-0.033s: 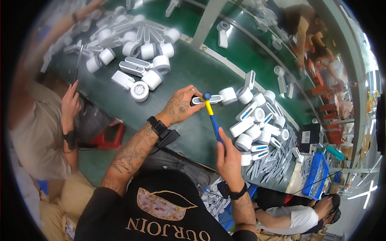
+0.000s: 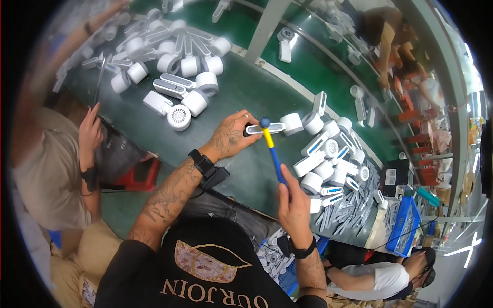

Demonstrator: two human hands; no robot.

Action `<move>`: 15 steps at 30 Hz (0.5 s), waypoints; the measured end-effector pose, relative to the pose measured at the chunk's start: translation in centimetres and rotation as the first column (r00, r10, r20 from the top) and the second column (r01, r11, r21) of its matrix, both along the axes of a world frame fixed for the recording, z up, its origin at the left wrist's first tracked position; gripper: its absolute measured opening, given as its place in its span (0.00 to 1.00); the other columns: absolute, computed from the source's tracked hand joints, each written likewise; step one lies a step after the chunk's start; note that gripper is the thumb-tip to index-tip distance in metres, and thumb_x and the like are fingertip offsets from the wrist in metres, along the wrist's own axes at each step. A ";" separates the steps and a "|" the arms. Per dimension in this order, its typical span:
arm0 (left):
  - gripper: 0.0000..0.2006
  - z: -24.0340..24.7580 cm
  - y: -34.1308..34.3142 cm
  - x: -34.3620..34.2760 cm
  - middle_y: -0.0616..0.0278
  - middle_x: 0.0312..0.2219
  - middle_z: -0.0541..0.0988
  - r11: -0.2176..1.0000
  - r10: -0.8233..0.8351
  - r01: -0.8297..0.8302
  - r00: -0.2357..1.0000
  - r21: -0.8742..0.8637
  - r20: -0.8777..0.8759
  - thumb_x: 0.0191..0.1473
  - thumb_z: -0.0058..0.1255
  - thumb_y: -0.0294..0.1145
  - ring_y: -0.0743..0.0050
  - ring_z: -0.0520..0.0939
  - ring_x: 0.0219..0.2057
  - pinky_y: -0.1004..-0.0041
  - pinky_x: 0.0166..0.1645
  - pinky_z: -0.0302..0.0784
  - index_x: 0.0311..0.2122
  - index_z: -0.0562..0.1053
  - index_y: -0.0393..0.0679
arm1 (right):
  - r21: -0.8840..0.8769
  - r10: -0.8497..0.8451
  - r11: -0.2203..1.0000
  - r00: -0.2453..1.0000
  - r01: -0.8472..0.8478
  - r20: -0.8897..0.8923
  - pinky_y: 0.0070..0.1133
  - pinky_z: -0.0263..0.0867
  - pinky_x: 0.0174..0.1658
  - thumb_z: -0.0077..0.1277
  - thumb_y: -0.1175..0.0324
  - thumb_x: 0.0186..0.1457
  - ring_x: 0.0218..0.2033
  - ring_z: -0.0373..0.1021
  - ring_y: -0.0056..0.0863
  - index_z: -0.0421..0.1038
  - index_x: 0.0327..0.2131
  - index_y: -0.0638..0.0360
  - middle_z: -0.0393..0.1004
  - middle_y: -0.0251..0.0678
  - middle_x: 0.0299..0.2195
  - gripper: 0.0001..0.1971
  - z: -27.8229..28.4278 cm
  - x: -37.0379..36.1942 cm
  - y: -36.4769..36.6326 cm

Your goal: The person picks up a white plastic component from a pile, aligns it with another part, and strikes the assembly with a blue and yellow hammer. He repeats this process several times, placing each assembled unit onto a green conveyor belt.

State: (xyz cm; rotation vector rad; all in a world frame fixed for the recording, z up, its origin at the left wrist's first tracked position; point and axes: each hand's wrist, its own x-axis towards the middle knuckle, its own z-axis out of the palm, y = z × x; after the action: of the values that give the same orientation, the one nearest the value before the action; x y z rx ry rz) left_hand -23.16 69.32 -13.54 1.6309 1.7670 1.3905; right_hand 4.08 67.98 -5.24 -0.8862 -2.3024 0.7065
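Note:
My left hand [image 2: 232,134] holds the near end of a white handheld fan [image 2: 277,127] against the green table [image 2: 226,174]; its round head points away to the right. In my right hand [image 2: 295,208] is a small hammer [image 2: 272,150] with a blue and yellow handle, my fingers wrapped round its lower part. The hammer's dark blue head is over the fan's handle, close to my left fingers; whether it touches cannot be made out. To the right lies a heap of similar white fans [image 2: 328,149], several with blue strips on their handles.
Many grey strips [image 2: 346,208] lie beside the right-hand heap, near a blue bin [image 2: 405,226] and a black box [image 2: 396,177]. More fans [image 2: 190,66] are piled at far left. A co-worker's hand [image 2: 90,131] holds a tool on the left. A metal post [image 2: 264,31] stands behind the table.
My right hand and the hammer have shifted very slightly to the right. The fan and my left hand stay practically in place.

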 end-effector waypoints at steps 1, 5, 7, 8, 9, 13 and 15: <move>0.16 0.1 -0.1 0.1 0.59 0.34 0.77 1.000 0.001 -0.001 1.000 -0.006 -0.001 0.54 0.72 0.34 0.66 0.78 0.30 0.67 0.36 0.74 0.43 0.78 0.38 | -0.102 -0.035 0.994 0.999 0.038 0.026 0.25 0.71 0.32 0.50 0.74 0.72 0.24 0.73 0.27 0.70 0.68 0.58 0.76 0.38 0.28 0.23 0.8 0.1 -0.5; 0.16 0.8 0.3 0.7 0.61 0.33 0.78 1.000 -0.004 0.005 0.999 0.009 -0.038 0.55 0.72 0.35 0.71 0.77 0.28 0.68 0.34 0.74 0.44 0.80 0.38 | -0.106 0.016 0.994 0.999 -0.011 0.038 0.20 0.66 0.29 0.48 0.72 0.74 0.23 0.70 0.20 0.69 0.69 0.57 0.76 0.35 0.30 0.23 -1.4 1.1 0.7; 0.17 0.5 0.2 1.0 0.63 0.29 0.79 0.998 0.067 -0.066 0.994 -0.010 0.087 0.56 0.72 0.36 0.78 0.76 0.24 0.70 0.31 0.72 0.47 0.82 0.38 | -0.249 -0.043 0.968 0.999 0.034 -0.029 0.18 0.64 0.27 0.47 0.71 0.75 0.22 0.68 0.17 0.67 0.70 0.57 0.75 0.33 0.30 0.23 -1.1 2.1 0.2; 0.17 1.4 0.6 1.2 0.65 0.24 0.79 0.976 0.150 -0.112 0.968 -0.187 0.200 0.60 0.70 0.38 0.84 0.74 0.23 0.74 0.29 0.71 0.49 0.83 0.38 | -0.394 -0.105 0.916 0.992 0.070 -0.069 0.15 0.61 0.25 0.46 0.70 0.76 0.21 0.66 0.15 0.65 0.71 0.56 0.75 0.32 0.29 0.23 -0.7 2.9 -0.4; 0.17 2.0 2.0 1.2 0.65 0.24 0.79 0.978 0.137 -0.102 0.972 -0.181 0.190 0.60 0.70 0.38 0.84 0.74 0.23 0.74 0.29 0.71 0.49 0.83 0.38 | -0.391 -0.117 0.917 0.990 0.077 -0.079 0.15 0.61 0.25 0.46 0.70 0.76 0.21 0.66 0.15 0.65 0.71 0.56 0.75 0.32 0.29 0.23 -0.3 3.6 -1.0; 0.23 5.4 12.2 0.8 0.65 0.27 0.82 0.967 0.100 0.065 0.791 -0.246 0.603 0.66 0.64 0.44 0.83 0.78 0.25 0.77 0.29 0.71 0.50 0.81 0.29 | -0.463 -0.246 0.883 0.914 0.074 -0.322 0.13 0.58 0.21 0.43 0.71 0.76 0.18 0.62 0.12 0.59 0.72 0.59 0.73 0.32 0.29 0.25 1.6 5.2 -3.1; 0.20 4.9 19.5 0.9 0.62 0.25 0.84 0.971 0.096 0.056 0.797 -0.230 0.597 0.65 0.64 0.44 0.80 0.81 0.24 0.75 0.31 0.77 0.42 0.83 0.30 | -0.470 -0.267 0.877 0.913 0.098 -0.308 0.13 0.59 0.22 0.43 0.72 0.76 0.18 0.64 0.13 0.59 0.72 0.60 0.74 0.34 0.30 0.24 1.5 6.5 -3.3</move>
State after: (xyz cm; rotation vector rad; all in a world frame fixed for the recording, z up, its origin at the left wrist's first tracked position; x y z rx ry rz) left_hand -22.26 88.81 -8.65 0.8919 1.4837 1.4314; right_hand 10.55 64.71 -3.78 -1.0558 -1.7212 1.2303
